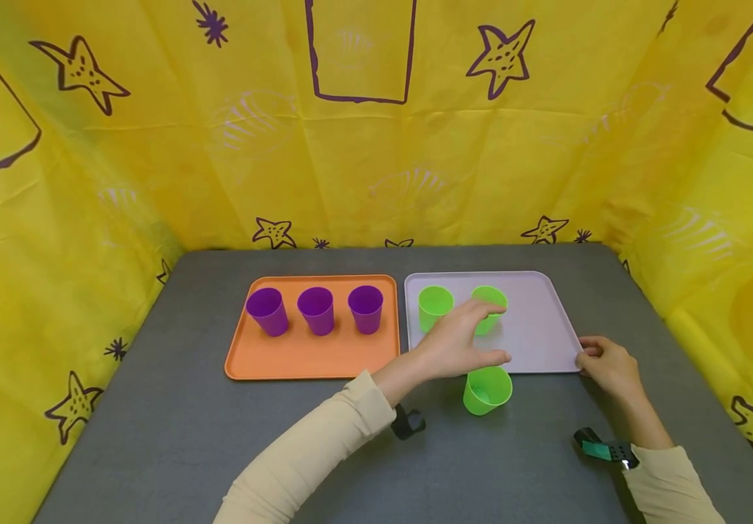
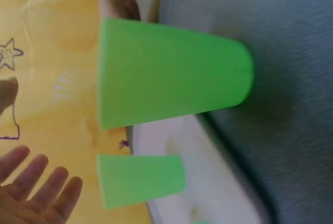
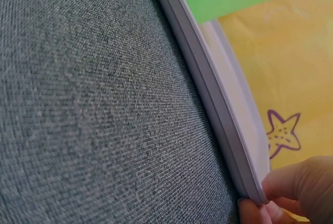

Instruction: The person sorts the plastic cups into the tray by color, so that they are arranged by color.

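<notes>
My left hand (image 1: 456, 340) hovers over the front of the lilac tray (image 1: 547, 327), its thumb and fingers spread apart and holding nothing. Just below it stands a green cup (image 1: 486, 397) on the table before the tray's front edge, also large in the left wrist view as a green cup (image 2: 171, 73). Two more green cups are on the tray: one at left (image 1: 434, 309), the other (image 1: 491, 295) partly hidden behind my left fingers. The thumb and fingers of my right hand (image 1: 612, 367) pinch the tray's front right corner, seen close in the right wrist view.
To the left, an orange tray (image 1: 324, 360) carries three purple cups (image 1: 315, 313) in a row. Both trays lie side by side on the dark grey table (image 1: 154, 422). Yellow patterned cloth (image 1: 363, 160) hangs behind and at both sides.
</notes>
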`<state>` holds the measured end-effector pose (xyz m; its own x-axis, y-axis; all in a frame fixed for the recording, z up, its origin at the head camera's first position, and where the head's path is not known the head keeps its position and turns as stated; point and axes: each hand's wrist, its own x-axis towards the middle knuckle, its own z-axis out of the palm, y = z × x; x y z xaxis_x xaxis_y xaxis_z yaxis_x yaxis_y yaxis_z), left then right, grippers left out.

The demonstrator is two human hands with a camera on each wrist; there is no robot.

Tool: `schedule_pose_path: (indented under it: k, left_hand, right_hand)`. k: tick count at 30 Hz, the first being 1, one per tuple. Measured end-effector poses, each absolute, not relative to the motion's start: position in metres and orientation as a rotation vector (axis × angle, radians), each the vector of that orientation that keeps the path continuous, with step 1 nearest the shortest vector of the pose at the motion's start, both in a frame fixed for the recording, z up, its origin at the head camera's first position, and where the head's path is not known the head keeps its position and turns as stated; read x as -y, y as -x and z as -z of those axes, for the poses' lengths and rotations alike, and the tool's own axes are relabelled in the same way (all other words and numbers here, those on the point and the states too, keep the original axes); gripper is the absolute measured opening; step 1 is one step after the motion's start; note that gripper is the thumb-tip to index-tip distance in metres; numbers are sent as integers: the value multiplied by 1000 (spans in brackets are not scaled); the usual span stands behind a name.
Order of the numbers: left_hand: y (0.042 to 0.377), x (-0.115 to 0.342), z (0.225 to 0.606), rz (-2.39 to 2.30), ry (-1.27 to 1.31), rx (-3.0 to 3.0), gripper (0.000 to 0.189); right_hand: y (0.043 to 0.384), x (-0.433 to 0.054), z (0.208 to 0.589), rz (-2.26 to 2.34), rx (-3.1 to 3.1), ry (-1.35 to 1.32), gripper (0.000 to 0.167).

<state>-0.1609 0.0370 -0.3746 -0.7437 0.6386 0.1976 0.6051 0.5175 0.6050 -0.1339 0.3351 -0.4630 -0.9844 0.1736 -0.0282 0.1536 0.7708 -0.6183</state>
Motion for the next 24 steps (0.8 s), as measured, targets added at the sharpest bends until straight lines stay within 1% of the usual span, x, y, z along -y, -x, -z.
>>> schedule_pose_path:
  k: [5, 11, 17, 24]
  left_hand:
    - [153, -30, 387, -1048, -1190, -2620, 67]
    - [147, -22, 406, -1061, -1235, -2517, 71]
    - [143, -15, 421, -1079, -1238, -2393, 76]
    - [137, -13, 428, -1010, -1207, -2405, 81]
  right_hand:
    - [134, -335, 463, -1024, 2928, 272, 38]
    - [135, -336, 464, -1009, 2932, 272, 38]
    - [135, -337, 466, -997, 2933, 270, 38]
    - [134, -336, 465, -1011, 2933, 280, 38]
